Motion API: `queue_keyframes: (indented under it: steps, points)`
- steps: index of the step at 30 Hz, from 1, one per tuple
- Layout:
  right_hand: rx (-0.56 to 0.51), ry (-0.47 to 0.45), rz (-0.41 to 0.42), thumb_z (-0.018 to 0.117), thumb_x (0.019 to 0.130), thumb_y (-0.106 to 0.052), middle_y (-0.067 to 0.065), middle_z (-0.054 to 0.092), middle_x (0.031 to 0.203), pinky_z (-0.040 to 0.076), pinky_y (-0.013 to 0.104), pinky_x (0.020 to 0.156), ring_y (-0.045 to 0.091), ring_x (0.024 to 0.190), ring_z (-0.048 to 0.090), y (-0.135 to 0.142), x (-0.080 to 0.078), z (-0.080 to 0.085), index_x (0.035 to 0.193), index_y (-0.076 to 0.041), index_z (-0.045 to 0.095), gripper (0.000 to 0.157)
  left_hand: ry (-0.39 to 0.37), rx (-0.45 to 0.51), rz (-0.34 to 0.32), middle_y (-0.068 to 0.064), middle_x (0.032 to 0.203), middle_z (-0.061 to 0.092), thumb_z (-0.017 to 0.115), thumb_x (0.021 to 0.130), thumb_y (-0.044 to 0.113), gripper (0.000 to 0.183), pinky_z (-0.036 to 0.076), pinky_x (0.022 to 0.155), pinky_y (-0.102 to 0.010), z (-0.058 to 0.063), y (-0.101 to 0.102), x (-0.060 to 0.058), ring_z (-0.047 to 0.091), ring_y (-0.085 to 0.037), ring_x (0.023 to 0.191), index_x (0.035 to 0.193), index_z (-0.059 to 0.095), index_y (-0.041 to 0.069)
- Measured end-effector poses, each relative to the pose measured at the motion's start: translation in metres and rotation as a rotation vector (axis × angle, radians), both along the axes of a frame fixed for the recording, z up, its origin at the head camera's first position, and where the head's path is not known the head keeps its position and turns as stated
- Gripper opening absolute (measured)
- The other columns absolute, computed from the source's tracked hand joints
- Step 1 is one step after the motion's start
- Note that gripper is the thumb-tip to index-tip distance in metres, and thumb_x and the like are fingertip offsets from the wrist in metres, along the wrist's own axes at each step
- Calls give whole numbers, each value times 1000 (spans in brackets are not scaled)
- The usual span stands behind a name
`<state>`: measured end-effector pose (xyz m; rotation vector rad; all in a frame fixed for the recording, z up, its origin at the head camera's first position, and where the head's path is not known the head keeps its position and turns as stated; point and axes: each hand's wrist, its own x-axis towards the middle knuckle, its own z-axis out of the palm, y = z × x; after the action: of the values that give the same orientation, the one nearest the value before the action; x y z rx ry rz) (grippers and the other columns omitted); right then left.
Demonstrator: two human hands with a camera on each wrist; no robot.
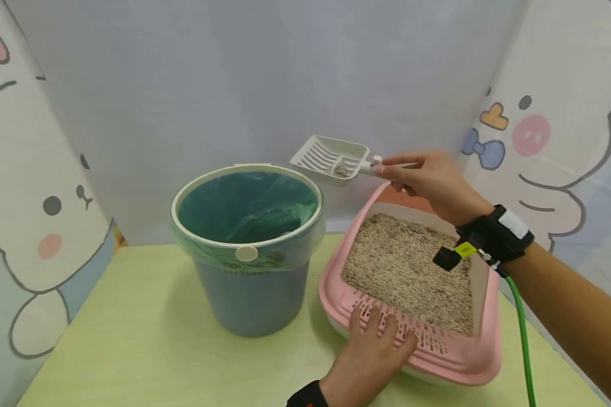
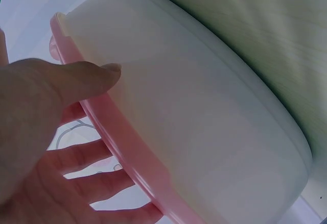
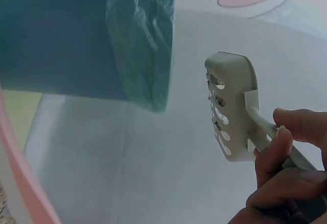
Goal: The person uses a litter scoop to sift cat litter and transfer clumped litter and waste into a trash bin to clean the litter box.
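Observation:
My right hand grips the handle of a pale slotted litter scoop, held up above the back of the litter box. A small grey clump lies in the scoop near its handle end; from below in the right wrist view, bits show through the slots. My left hand holds the front rim of the pink-and-white litter box. Its fingers spread over the perforated ledge, while the thumb lies against the white outer wall. Grainy tan litter fills the box.
Left of the litter box stands a blue bucket lined with a green plastic bag and topped by a cream ring. Both stand on a light green table. A green cable hangs from the right wrist strap. Cartoon-printed curtains enclose the sides.

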<state>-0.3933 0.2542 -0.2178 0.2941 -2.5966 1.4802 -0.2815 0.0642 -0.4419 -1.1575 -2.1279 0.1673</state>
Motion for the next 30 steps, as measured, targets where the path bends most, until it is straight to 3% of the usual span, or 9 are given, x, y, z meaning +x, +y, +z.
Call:
queue_keyframes:
  steps: [3, 6, 12, 16, 18, 20, 23, 26, 30]
  points:
    - [47, 59, 50, 73, 99, -32, -3, 73, 84, 44, 25, 64, 14, 79, 60, -35, -7, 2, 135, -12, 70, 42, 12, 22, -7, 0, 125, 71, 73, 93, 30, 41, 58, 99, -53, -2, 3, -1, 68, -28, 121, 132, 60, 33]
    - [184, 165, 115, 73, 99, -29, 3, 73, 81, 41, 25, 58, 13, 66, 58, -62, -8, -5, 132, -14, 73, 36, -5, 19, -16, -1, 126, 71, 72, 94, 30, 41, 57, 100, -53, -2, 7, 0, 68, -28, 121, 133, 61, 34]
    - [579, 548, 266, 73, 99, -24, 2, 74, 78, 32, 26, 52, 6, 48, 42, -91, -3, -22, 128, -14, 75, 30, 31, 26, -37, 0, 122, 70, 70, 96, 29, 36, 57, 95, -53, -6, 16, -3, 69, -29, 119, 131, 62, 34]
    - [753, 770, 276, 73, 99, -24, 6, 83, 104, 31, 29, 61, 11, 59, 62, -94, 0, -27, 128, -14, 75, 31, 29, 8, -37, 1, 121, 68, 69, 97, 32, 36, 57, 92, -50, -5, 20, -3, 68, -29, 118, 133, 61, 35]
    - [810, 864, 271, 74, 97, -22, 5, 82, 105, 28, 31, 65, 14, 65, 67, -92, 0, -28, 127, -15, 76, 30, 23, 1, -39, 1, 122, 68, 68, 98, 33, 36, 56, 91, -49, -5, 21, -4, 67, -29, 118, 133, 61, 36]
    - [884, 972, 264, 75, 97, -19, 2, 81, 97, 23, 33, 66, 14, 66, 66, -92, 1, -29, 125, -16, 77, 28, 16, -11, -38, 2, 123, 68, 68, 98, 33, 36, 57, 91, -48, -5, 23, -4, 67, -29, 119, 134, 61, 36]
    - [1003, 1141, 249, 75, 95, -11, -1, 72, 79, 19, 34, 66, 12, 55, 50, -91, 2, -29, 123, -19, 78, 29, 7, -30, -28, 2, 125, 68, 68, 99, 32, 36, 57, 92, -49, -5, 24, -4, 67, -29, 122, 134, 60, 37]
    - [1098, 1284, 232, 74, 93, -2, -1, 63, 74, 22, 35, 66, 14, 53, 39, -90, 3, -30, 125, -21, 76, 38, 5, -33, -19, 1, 124, 68, 68, 99, 31, 36, 57, 93, -50, -5, 23, -3, 67, -29, 122, 133, 60, 36]
    - [1095, 1346, 189, 74, 91, 3, 2, 61, 76, 27, 37, 67, 16, 56, 39, -86, 7, -27, 127, -20, 74, 43, 27, -13, -12, 0, 122, 68, 69, 99, 30, 34, 58, 94, -50, -7, 23, -3, 67, -29, 121, 131, 61, 36]
